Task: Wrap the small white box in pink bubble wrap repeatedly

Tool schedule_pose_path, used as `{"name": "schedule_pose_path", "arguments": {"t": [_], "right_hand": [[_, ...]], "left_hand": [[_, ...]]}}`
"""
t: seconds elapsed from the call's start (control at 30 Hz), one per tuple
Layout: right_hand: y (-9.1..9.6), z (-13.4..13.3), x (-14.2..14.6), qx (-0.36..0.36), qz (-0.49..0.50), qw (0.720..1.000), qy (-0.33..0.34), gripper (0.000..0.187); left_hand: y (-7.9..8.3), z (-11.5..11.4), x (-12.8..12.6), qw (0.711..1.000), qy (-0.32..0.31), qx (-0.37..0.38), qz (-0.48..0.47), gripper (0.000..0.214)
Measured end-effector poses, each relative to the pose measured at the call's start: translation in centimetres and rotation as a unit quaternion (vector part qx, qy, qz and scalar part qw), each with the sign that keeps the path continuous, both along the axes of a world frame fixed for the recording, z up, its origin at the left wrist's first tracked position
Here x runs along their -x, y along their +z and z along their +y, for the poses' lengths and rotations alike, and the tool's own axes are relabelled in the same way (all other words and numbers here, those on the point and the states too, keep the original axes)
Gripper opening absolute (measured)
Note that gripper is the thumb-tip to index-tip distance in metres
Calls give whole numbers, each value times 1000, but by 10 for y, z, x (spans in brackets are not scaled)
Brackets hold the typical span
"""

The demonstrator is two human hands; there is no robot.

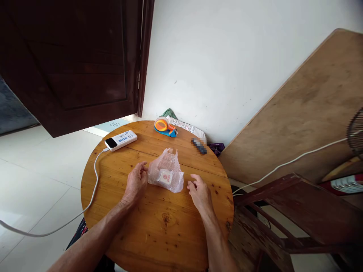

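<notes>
A sheet of pinkish bubble wrap (pixel 178 182) lies on the round wooden table (pixel 167 238), its far edges standing up in crumpled points. On or inside it rests a small white box (pixel 165 176) with reddish print. At the wrap's left edge is my left hand (pixel 137 179), fingers loosely bent and apart; whether the fingertips touch the plastic, I cannot tell. My right hand (pixel 199 190) hovers over the table to the right of the wrap, apart from it. Its thumb and fingers are spread and slightly curled, with nothing between them.
Near the table's far edge stands an orange and blue tape dispenser (pixel 164 127). A white power bank (pixel 121 141) with a cable sits at left, a blurred dark object (pixel 199 146) at right. Beyond are a dark door (pixel 85 68), a wooden chair (pixel 309 215) and a fan (pixel 356 132).
</notes>
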State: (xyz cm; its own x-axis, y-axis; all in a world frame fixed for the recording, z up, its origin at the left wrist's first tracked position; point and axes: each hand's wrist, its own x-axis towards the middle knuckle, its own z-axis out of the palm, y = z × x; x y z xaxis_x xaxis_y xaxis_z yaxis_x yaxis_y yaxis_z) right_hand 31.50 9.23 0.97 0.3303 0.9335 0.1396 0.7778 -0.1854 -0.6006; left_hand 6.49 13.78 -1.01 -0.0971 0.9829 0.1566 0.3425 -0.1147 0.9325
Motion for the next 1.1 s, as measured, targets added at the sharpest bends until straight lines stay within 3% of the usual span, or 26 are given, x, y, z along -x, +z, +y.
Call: {"name": "schedule_pose_path", "arguments": {"t": [0.07,0.17,0.27,0.33,0.4,0.53,0.6,0.67,0.77,0.87,1.0,1.1], "right_hand": [[7,-8,-3,-17,-7,1000,-14,32],[30,-21,9,-108,23,994,19,30],[60,-21,38,-173,29,971,166,27],[75,-9,59,-143,18,952,272,32],[82,12,72,-88,-6,942,325,35],[78,47,66,89,-121,940,307,37],[71,49,52,114,-140,942,284,42],[63,39,38,90,-110,949,283,38],[48,11,27,6,-52,960,273,21],[37,-21,28,-71,-59,946,312,13],[33,-53,36,-37,-81,922,376,18],[36,-60,41,8,-86,927,366,34]], "left_hand": [[3,-2,5,999,28,-36,10,37],[14,-13,7,990,38,-129,34,36],[29,-21,4,978,-29,-194,74,45],[36,-18,-1,972,-100,-185,107,60],[38,-6,-5,967,-156,-147,139,72],[35,28,-9,922,-280,-125,238,76],[35,40,-9,894,-328,-127,277,74],[39,43,-6,882,-334,-123,307,68],[55,30,4,877,-301,-134,350,52],[73,0,22,863,-317,-154,362,36],[82,-35,41,840,-383,-26,383,26],[74,-39,35,866,-315,5,389,28]]}}
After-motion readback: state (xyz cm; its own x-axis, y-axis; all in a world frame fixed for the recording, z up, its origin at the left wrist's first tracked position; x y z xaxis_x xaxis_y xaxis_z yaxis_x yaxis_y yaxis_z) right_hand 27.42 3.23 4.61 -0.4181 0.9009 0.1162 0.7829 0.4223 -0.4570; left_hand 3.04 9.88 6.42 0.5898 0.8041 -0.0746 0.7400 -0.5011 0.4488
